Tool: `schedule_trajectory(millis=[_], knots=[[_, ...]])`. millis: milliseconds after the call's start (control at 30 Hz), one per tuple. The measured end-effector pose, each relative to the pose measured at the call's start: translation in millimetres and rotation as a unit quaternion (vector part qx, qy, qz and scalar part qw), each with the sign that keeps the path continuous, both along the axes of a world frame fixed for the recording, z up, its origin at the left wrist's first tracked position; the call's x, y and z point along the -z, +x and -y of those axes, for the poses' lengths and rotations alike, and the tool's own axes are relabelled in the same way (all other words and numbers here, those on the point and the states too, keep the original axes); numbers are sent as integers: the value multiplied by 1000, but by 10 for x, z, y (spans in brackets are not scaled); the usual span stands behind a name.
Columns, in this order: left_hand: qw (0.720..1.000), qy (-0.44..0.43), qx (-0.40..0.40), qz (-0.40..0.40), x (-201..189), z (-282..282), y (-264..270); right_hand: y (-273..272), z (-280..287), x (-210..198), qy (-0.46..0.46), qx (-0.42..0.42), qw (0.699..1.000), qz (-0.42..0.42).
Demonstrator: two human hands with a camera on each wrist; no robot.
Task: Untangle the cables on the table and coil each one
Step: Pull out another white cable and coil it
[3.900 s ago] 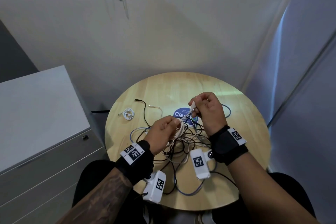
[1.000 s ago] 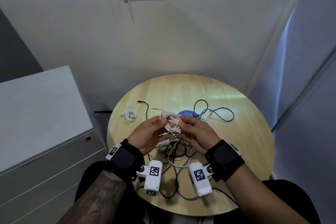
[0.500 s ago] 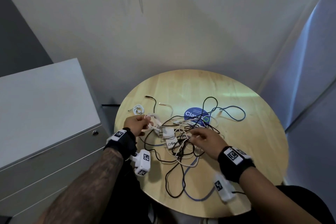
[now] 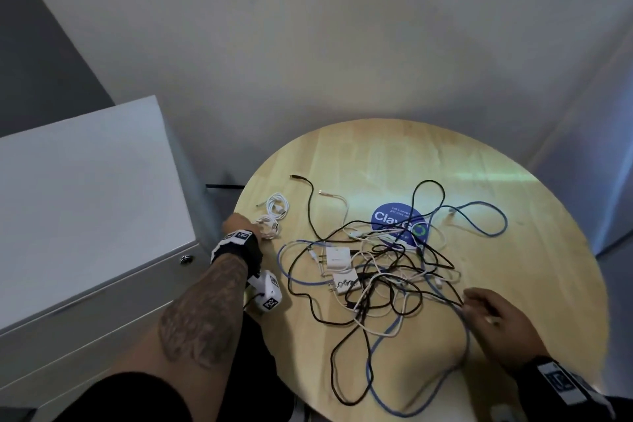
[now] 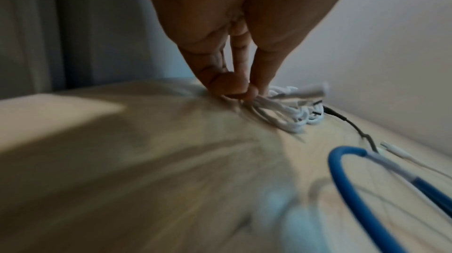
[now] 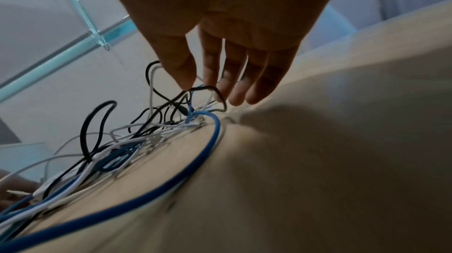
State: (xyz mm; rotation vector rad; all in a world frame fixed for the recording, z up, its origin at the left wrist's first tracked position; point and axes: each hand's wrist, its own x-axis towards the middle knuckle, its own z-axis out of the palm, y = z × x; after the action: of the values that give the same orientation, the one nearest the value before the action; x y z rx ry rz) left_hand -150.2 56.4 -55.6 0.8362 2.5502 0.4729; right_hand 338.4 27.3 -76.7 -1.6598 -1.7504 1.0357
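Observation:
A tangle of black, white and blue cables (image 4: 376,271) lies in the middle of the round wooden table (image 4: 534,250), with two white chargers (image 4: 337,259) in it. My left hand (image 4: 255,224) is at the table's left edge. There its fingertips (image 5: 234,90) pinch a coiled white cable (image 5: 288,114) that rests on the wood. A second white coil (image 4: 278,205) lies just beyond it. My right hand (image 4: 479,305) hovers at the tangle's right side with straight, spread fingers (image 6: 234,90). Those fingers are next to a raised black loop (image 6: 210,90), and a long blue cable (image 6: 171,176) curves beneath them.
A round blue sticker (image 4: 394,221) sits under the far part of the tangle. One blue loop (image 4: 493,219) reaches towards the right rim. A grey drawer cabinet (image 4: 85,181) stands close to the table's left. Pale walls close in behind and on the right.
My left hand has carried the white coil left to the table's edge, beside the other coil. My right hand has left the tangle's middle and moved to its right side, fingers spread.

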Motion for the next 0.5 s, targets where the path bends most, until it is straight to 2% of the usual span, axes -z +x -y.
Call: schedule_trajectory(millis=[67,167,267,300,367,433,500], knots=[[1000,9,-23,13,27,5,-29,13,-21,24,5,-1,1000,-5],[991,75,-94,57,7,35,-35,-30,-31,-22,9,7,1000,-24],[980,154,-119,49,-172,-7,101,-165,-53,-116,30,24,999,-39],[977,185,-98,40,-267,-45,193,-222,-79,-148,32,26,999,-34],[974,223,-7,27,-443,-131,450,-343,-151,-223,42,14,999,-26],[970,209,118,29,-567,-199,773,-477,-241,-313,78,-24,996,42],[955,148,253,51,-621,-241,1128,-627,-310,-400,112,-80,981,139]])
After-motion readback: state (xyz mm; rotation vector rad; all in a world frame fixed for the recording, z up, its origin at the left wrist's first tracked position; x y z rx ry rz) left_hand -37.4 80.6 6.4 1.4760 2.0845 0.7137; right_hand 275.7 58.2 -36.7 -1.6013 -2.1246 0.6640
